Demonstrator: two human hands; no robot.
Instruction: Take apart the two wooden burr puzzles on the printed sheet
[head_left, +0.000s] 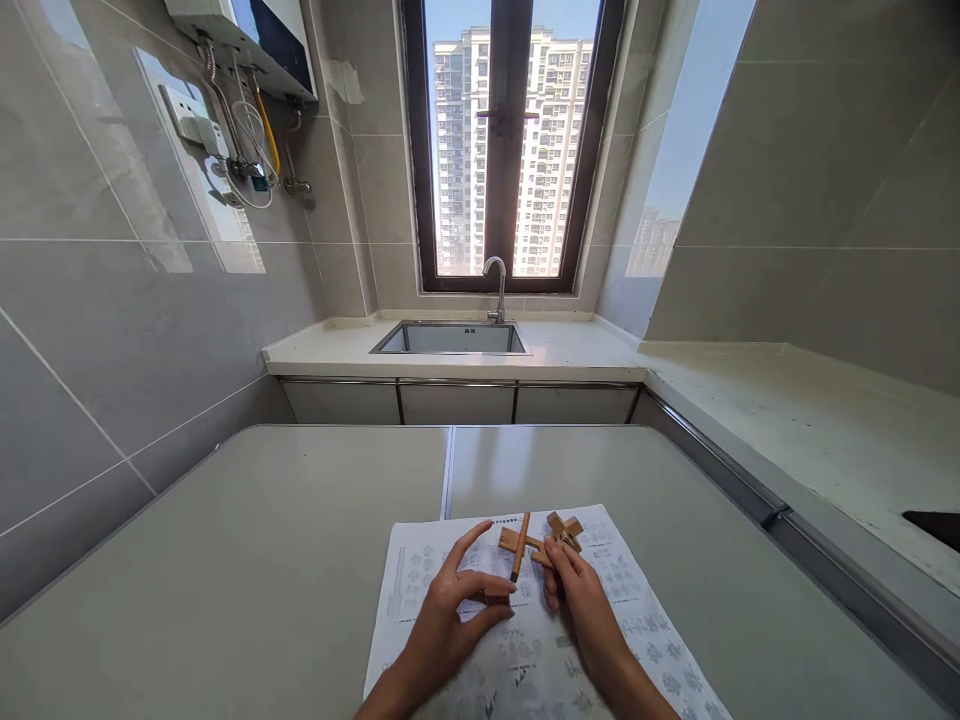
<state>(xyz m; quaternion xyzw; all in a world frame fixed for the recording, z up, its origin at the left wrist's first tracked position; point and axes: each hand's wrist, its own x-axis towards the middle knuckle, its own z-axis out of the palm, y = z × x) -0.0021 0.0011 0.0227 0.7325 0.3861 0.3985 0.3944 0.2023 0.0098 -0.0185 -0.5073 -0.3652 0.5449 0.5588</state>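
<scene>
My left hand [450, 612] is closed on a small reddish-brown wooden block [496, 597], held between the thumb and fingers while the index finger is raised away. To its right, my right hand [581, 600] pinches a light wooden notched piece [538, 558]; its far end is hidden by the fingers. A slim brown wooden stick [523, 540] lies slanted across another light wooden piece [510, 540], between the hands. Just beyond my right fingertips are crossed wooden pieces [571, 527]. Below everything lies a printed paper sheet [405, 590] with small diagrams.
The sheet rests on a pale table [300, 520] with a seam. Ahead stand a counter [322, 352], a sink [450, 342] and a faucet [498, 285] below a window. Another counter [810, 430] runs along the right. A water heater [255, 40] hangs upper left.
</scene>
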